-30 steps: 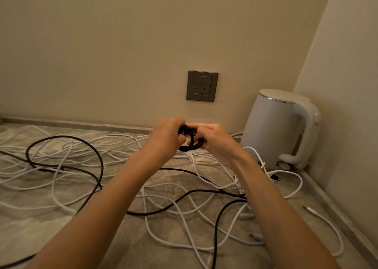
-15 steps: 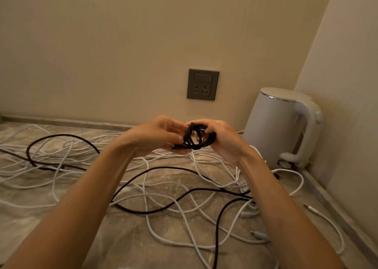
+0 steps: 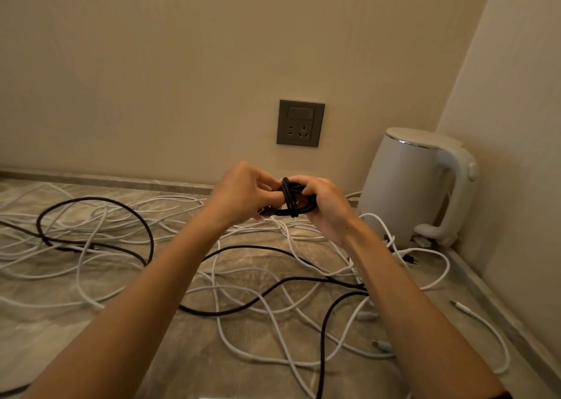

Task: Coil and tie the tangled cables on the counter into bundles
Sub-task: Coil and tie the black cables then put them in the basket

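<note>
A small black cable bundle [image 3: 292, 200] is held above the counter between both hands. My right hand [image 3: 326, 209] grips the coil from the right, fingers curled round it. My left hand [image 3: 243, 190] pinches the bundle's left side, where a black end with a plug sticks out low. Under them, several white cables [image 3: 230, 301] and long black cables [image 3: 100, 240] lie tangled across the marble counter [image 3: 188, 353].
A white electric kettle [image 3: 416, 186] stands in the right back corner against the side wall. A grey wall socket [image 3: 300, 123] sits on the back wall above the hands. Loose white plug ends [image 3: 457, 304] lie near the counter's right edge.
Both hands have turned the black bundle: a strand now wraps crosswise round the coil. The hands stay at about the same spot above the counter.
</note>
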A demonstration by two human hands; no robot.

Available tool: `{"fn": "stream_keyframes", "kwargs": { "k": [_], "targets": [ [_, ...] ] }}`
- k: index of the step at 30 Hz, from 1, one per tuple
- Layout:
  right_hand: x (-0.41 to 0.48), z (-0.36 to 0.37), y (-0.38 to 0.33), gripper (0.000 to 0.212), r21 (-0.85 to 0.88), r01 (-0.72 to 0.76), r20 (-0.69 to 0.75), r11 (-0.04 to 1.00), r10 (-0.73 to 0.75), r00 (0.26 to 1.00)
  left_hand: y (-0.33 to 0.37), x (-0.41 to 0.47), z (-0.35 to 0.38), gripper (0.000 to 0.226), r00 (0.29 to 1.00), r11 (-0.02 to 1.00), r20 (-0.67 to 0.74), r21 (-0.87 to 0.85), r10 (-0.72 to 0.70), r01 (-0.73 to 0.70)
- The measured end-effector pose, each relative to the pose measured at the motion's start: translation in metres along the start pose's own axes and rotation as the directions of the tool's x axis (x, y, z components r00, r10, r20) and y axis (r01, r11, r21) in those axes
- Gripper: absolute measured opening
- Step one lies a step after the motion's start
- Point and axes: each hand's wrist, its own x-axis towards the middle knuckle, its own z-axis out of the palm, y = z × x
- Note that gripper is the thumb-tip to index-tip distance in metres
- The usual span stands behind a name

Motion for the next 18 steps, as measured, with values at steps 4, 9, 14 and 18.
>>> {"fn": "stream_keyframes", "kwargs": {
  "k": [4, 9, 14, 18],
  "targets": [
    [-0.001, -0.001, -0.004, 0.039, -0.047, 0.037, -0.049, 0.998, -0.039, 0.998, 0.010, -0.004, 0.006, 0.017, 0.986, 0.952, -0.120, 0.298, 0.117, -0.077],
    [0.000, -0.001, -0.007, 0.035, -0.115, 0.071, -0.063, 0.991, -0.079, 0.995, 0.019, -0.006, 0.010, 0.015, 0.986, 0.845, -0.038, 0.520, 0.164, -0.121],
    [-0.005, -0.006, -0.013, 0.040, -0.171, 0.055, 0.018, 0.984, -0.053, 0.998, 0.021, -0.008, 0.000, 0.014, 0.986, 0.929, 0.150, 0.348, 0.076, -0.125],
    [-0.007, -0.004, -0.013, 0.025, -0.122, -0.034, 0.016, 0.992, 0.036, 0.999, 0.020, -0.009, -0.008, 0.005, 0.973, 0.994, 0.230, 0.111, -0.010, -0.016]
  ]
}}
